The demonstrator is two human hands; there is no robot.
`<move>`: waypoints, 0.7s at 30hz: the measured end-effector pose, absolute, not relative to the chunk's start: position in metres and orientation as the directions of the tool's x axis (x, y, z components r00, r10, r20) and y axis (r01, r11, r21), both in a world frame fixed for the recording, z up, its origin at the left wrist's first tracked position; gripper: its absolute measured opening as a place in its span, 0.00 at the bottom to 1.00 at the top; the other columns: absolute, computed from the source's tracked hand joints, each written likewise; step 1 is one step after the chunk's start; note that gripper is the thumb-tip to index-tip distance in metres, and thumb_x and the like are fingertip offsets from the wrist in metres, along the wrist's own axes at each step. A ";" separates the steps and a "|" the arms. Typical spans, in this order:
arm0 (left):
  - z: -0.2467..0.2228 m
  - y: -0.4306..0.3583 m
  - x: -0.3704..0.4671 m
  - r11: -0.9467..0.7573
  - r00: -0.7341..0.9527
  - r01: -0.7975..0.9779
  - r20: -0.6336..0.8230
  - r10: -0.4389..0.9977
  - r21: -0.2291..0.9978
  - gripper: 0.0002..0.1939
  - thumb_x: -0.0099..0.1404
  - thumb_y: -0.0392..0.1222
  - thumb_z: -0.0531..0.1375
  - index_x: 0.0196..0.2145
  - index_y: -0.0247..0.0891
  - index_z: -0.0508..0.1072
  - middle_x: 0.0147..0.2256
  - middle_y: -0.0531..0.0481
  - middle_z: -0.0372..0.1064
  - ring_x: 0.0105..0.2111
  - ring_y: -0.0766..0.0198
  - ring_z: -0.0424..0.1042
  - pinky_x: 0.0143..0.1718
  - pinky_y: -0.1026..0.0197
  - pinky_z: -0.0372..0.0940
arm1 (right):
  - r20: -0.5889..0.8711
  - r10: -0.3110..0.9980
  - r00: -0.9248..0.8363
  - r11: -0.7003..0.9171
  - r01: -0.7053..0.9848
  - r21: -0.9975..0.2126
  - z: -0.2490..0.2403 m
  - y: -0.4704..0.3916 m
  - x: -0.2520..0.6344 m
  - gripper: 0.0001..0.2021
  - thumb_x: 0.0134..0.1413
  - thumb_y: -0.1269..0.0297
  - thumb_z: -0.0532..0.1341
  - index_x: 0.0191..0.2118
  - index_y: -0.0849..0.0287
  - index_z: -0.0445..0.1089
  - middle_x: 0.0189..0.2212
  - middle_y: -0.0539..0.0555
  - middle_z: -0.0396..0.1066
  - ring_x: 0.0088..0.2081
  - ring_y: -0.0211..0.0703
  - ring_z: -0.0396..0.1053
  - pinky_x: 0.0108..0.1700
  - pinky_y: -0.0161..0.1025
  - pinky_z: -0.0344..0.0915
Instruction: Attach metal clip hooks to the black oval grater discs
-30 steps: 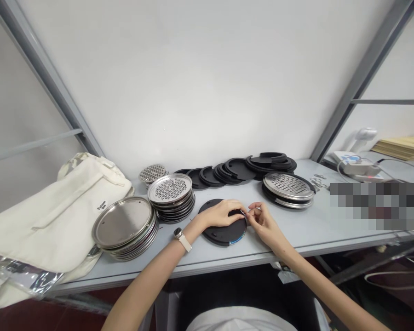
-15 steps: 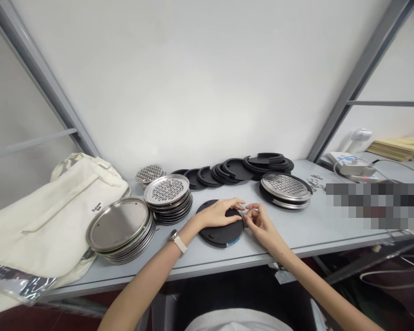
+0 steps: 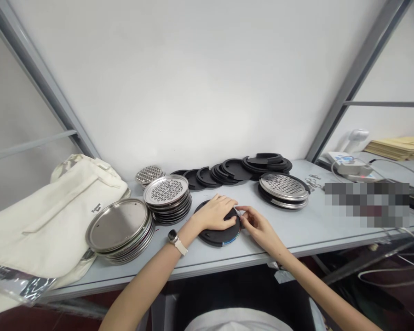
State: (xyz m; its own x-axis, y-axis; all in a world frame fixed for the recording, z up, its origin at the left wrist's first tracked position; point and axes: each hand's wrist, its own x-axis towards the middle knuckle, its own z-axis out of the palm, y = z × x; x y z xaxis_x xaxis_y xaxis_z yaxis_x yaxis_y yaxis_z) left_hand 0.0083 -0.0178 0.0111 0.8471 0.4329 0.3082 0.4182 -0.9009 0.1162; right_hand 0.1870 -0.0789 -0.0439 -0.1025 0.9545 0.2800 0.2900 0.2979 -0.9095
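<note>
A bag (image 3: 55,216) lies at the frame's left, on the table (image 3: 279,234); right of it sits the plate stack (image 3: 119,225), with the grater stack (image 3: 166,191) behind and to its right; a smaller stack (image 3: 149,174) stands behind that; overlapping trays (image 3: 207,178) run along the wall (image 3: 207,82); before them, at lower centre, lies a disc (image 3: 215,236); a grater pile (image 3: 284,186) sits right of centre, with what seem to be small clips (image 3: 313,182) just beside its right.
</note>
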 end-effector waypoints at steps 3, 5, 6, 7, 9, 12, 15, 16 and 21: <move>0.012 -0.019 0.009 -0.902 0.850 0.421 0.305 0.428 0.094 0.14 0.64 0.41 0.55 0.47 0.35 0.64 0.45 0.43 0.68 0.47 0.54 0.65 0.51 0.53 0.57 | 0.273 0.958 -0.090 0.287 0.280 -0.916 -0.046 -0.078 0.188 0.16 0.60 0.56 0.55 0.50 0.58 0.61 0.25 0.48 0.62 0.29 0.40 0.63 0.35 0.37 0.62; 0.012 -0.019 0.009 -0.903 0.852 0.421 0.302 0.427 0.087 0.13 0.64 0.41 0.55 0.45 0.35 0.65 0.43 0.44 0.68 0.46 0.54 0.65 0.50 0.53 0.58 | 0.267 0.959 -0.099 0.284 0.276 -0.918 -0.047 -0.077 0.189 0.16 0.60 0.56 0.55 0.49 0.58 0.62 0.25 0.48 0.62 0.29 0.40 0.64 0.35 0.37 0.62; 0.012 -0.018 0.009 -0.903 0.853 0.422 0.302 0.426 0.084 0.12 0.63 0.41 0.56 0.44 0.35 0.65 0.42 0.44 0.68 0.45 0.54 0.65 0.49 0.53 0.58 | 0.265 0.958 -0.105 0.285 0.272 -0.919 -0.047 -0.076 0.189 0.15 0.60 0.56 0.55 0.48 0.58 0.62 0.25 0.47 0.62 0.29 0.40 0.64 0.34 0.37 0.62; 0.012 -0.018 0.009 -0.903 0.853 0.421 0.303 0.425 0.081 0.11 0.63 0.41 0.56 0.43 0.35 0.65 0.42 0.44 0.68 0.44 0.54 0.65 0.48 0.54 0.58 | 0.266 0.957 -0.112 0.287 0.267 -0.920 -0.047 -0.076 0.190 0.15 0.60 0.56 0.55 0.48 0.58 0.63 0.25 0.47 0.62 0.29 0.39 0.64 0.34 0.37 0.62; 0.011 -0.017 0.009 -0.905 0.853 0.418 0.310 0.420 0.078 0.11 0.63 0.41 0.56 0.43 0.35 0.65 0.41 0.44 0.68 0.43 0.54 0.65 0.48 0.54 0.58 | 0.268 0.955 -0.126 0.293 0.254 -0.922 -0.048 -0.075 0.191 0.14 0.60 0.56 0.55 0.47 0.57 0.63 0.24 0.47 0.61 0.29 0.39 0.63 0.34 0.37 0.62; 0.009 -0.016 0.010 -0.908 0.853 0.410 0.319 0.414 0.083 0.12 0.64 0.42 0.56 0.43 0.35 0.65 0.41 0.44 0.68 0.44 0.55 0.65 0.48 0.55 0.58 | 0.266 0.954 -0.136 0.293 0.249 -0.923 -0.049 -0.074 0.192 0.13 0.60 0.57 0.55 0.47 0.57 0.62 0.25 0.47 0.60 0.28 0.39 0.62 0.34 0.36 0.61; 0.008 -0.015 0.010 -0.907 0.853 0.411 0.310 0.419 0.096 0.11 0.65 0.42 0.56 0.43 0.35 0.65 0.41 0.45 0.68 0.44 0.55 0.65 0.48 0.55 0.58 | 0.264 0.955 -0.138 0.291 0.240 -0.926 -0.049 -0.074 0.192 0.13 0.60 0.57 0.55 0.47 0.56 0.62 0.25 0.47 0.61 0.29 0.38 0.62 0.34 0.37 0.61; 0.008 -0.015 0.010 -0.907 0.854 0.410 0.307 0.420 0.098 0.11 0.65 0.42 0.56 0.43 0.35 0.65 0.40 0.45 0.68 0.44 0.55 0.65 0.48 0.55 0.58 | 0.263 0.955 -0.140 0.290 0.235 -0.928 -0.049 -0.074 0.192 0.13 0.60 0.57 0.55 0.47 0.56 0.62 0.25 0.47 0.61 0.29 0.38 0.62 0.34 0.37 0.61; 0.007 -0.014 0.010 -0.912 0.860 0.404 0.309 0.407 0.079 0.08 0.65 0.42 0.55 0.40 0.35 0.67 0.38 0.45 0.67 0.42 0.56 0.65 0.47 0.56 0.58 | 0.254 0.958 -0.136 0.281 0.252 -0.926 -0.048 -0.076 0.190 0.12 0.59 0.57 0.57 0.46 0.56 0.62 0.25 0.46 0.60 0.28 0.38 0.61 0.33 0.37 0.60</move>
